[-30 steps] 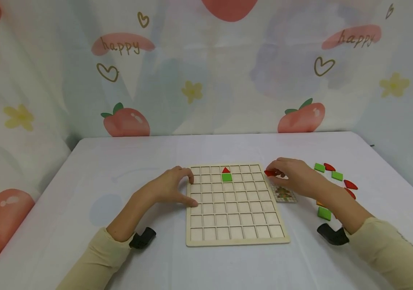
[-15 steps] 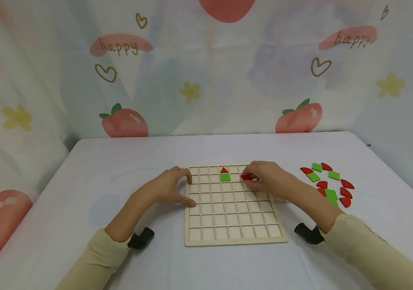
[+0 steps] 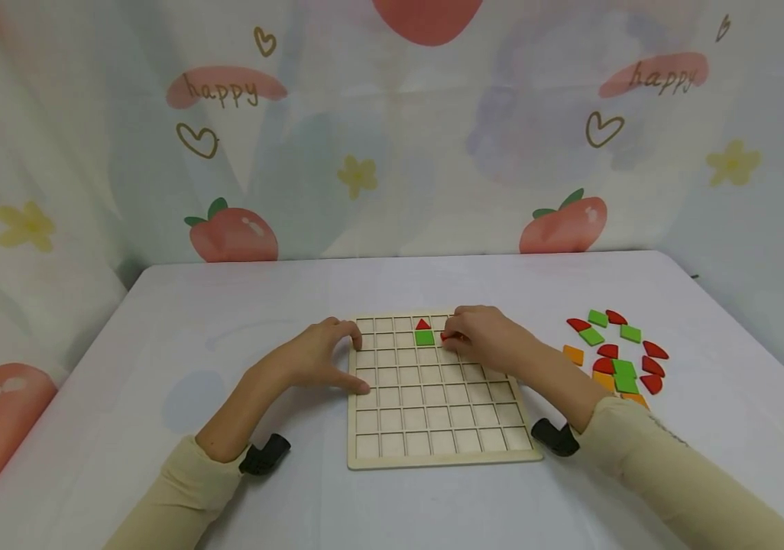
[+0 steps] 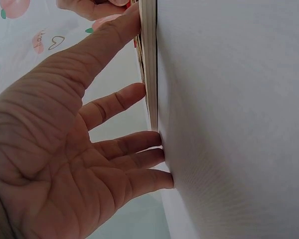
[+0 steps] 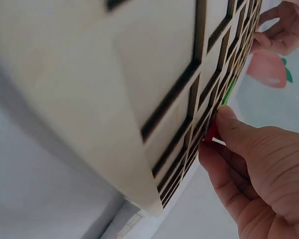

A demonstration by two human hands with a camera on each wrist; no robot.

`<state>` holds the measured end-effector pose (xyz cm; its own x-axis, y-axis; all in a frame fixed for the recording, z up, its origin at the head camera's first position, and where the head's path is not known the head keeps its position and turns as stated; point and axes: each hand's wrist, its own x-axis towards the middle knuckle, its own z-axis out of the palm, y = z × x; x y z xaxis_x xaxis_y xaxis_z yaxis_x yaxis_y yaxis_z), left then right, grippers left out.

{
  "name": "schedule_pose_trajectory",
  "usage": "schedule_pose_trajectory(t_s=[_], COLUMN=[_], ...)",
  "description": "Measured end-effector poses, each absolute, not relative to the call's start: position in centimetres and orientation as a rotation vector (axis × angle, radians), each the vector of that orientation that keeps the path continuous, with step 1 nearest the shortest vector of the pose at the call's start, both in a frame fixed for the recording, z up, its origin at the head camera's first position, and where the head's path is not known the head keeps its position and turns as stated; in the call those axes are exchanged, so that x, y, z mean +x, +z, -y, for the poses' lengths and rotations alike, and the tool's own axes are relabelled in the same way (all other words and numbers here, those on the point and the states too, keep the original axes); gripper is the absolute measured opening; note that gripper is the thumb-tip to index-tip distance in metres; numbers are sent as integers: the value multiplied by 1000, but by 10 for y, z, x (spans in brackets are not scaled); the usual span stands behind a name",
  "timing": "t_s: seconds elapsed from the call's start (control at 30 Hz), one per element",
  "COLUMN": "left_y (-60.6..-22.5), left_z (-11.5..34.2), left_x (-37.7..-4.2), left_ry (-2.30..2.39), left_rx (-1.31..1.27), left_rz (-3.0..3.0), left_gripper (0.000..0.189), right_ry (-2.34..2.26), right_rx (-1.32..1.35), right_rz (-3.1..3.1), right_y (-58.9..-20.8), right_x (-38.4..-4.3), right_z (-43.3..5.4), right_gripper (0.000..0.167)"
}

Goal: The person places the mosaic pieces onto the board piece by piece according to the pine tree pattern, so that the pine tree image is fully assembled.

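You look to be at the placing step: right hand (image 3: pixel 491 336) pinches the red piece (image 5: pixel 211 132) at the board (image 3: pixel 447 461), just right of the green square (image 3: pixel 424 338), left hand (image 3: pixel 312 355) rests loosely, fingers extended, against the board's left edge, and the next move probably calls for seating it square.

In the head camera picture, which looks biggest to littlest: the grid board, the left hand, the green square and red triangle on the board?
Largest to smallest, in the head view:
1. grid board
2. left hand
3. green square
4. red triangle, a little smaller than the square
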<state>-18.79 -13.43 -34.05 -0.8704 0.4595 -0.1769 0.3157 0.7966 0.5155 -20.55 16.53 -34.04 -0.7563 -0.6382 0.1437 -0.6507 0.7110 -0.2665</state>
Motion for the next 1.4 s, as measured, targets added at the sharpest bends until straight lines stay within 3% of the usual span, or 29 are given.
schedule_pose_trajectory(t_s=[0.37, 0.57, 0.93, 1.4], left_y=[-344, -347, -344, -344], left_z=[136, 134, 134, 135], left_x=[-190, -190, -189, -190], left_ry=[700, 705, 702, 705], left_rx=[614, 608, 603, 598], left_rz=[-2687, -2685, -2689, -2689], left_gripper=[59, 58, 58, 59], right_ry=[433, 480, 465, 444], right_rx=[1234, 1185, 869, 763], right_rz=[2803, 2888, 3046, 2992], right_y=[-339, -336, -329, -333], right_x=[-206, -200, -192, -199], right_z=[-149, -153, -199, -258], right_gripper=[14, 13, 18, 17])
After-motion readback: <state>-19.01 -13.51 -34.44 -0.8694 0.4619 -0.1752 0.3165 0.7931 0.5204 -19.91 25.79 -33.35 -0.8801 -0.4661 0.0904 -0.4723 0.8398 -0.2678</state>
